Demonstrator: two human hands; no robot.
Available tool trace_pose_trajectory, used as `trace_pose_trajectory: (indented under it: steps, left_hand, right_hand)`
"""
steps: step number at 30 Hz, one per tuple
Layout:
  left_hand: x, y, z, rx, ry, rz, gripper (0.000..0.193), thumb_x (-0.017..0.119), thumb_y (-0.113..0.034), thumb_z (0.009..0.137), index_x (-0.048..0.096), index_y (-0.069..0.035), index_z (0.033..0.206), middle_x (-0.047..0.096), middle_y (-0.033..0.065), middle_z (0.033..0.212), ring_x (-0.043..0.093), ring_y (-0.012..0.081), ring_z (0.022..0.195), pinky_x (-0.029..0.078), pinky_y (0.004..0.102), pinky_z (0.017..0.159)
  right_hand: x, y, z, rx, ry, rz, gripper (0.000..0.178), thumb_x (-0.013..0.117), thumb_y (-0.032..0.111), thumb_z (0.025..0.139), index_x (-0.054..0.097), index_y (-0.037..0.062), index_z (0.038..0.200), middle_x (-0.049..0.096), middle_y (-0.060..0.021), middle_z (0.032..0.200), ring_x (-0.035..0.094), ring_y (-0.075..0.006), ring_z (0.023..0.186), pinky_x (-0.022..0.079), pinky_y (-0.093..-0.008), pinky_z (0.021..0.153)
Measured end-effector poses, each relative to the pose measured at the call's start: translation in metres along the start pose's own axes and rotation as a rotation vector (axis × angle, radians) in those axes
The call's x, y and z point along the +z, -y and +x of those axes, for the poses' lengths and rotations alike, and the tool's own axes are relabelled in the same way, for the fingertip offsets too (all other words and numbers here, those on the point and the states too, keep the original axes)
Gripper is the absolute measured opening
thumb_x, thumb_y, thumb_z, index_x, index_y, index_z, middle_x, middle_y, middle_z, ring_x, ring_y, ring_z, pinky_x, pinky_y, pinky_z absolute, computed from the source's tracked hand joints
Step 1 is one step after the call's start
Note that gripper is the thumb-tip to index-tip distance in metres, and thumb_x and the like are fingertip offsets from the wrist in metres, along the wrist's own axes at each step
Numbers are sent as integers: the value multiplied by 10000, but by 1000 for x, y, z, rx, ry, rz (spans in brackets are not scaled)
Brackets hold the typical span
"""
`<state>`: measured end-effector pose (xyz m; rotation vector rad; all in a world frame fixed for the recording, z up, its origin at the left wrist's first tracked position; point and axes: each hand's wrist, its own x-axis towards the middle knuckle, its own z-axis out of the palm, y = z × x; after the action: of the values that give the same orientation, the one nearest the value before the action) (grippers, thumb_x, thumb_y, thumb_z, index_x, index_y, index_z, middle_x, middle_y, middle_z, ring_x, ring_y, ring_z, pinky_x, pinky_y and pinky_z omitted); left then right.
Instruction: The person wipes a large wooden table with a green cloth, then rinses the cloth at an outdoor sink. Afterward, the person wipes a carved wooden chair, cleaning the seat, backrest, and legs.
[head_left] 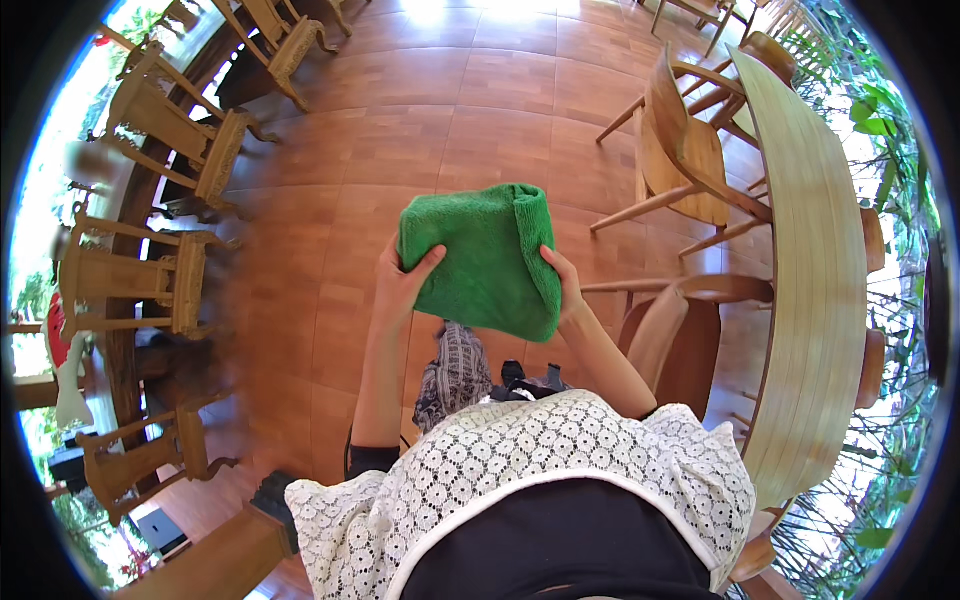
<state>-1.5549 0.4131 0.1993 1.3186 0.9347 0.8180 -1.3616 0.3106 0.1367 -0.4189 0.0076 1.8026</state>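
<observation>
A folded green cloth (475, 262), with a towel-like nap, is held up in front of me over the floor. My left hand (403, 275) grips its left edge, thumb on top and the other fingers out of sight beneath. On the opposite edge my right hand (562, 280) pinches the cloth the same way, thumb on the near face. A rolled or folded-over strip runs down the cloth's right side. Both forearms reach up from below, and the cloth touches nothing but my hands.
To the right stands a long wooden table (815, 270) with wooden chairs (690, 150) beside it; one chair (675, 335) is close to my right forearm. Carved wooden chairs (150, 270) line the left side. Reddish-brown tiles (400, 150) cover the floor. Green plants (885, 130) grow beyond the table.
</observation>
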Motion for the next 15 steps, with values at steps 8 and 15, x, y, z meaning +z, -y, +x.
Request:
trace_pose_trajectory:
  steps: [8,15]
  left_hand:
    - [-51,22,201,-201,39,-241,298,631,-112,775,524,-5,1032,591,37,911,561,97,821,470,228,692]
    - [-9,34,378,-357,308,-340,329,652,-156,763,513,-21,1029,586,31,899,556,81,785,467,220,680]
  right_hand:
    - [49,74,176,-168,95,154,616,444,547,798,493,42,1146,532,-135,1118,516,-268,1012,426,-398,868]
    - [6,158,271,-434,-147,146,598,479,440,815,359,63,1263,446,-124,1221,446,-263,1093,349,-392,947]
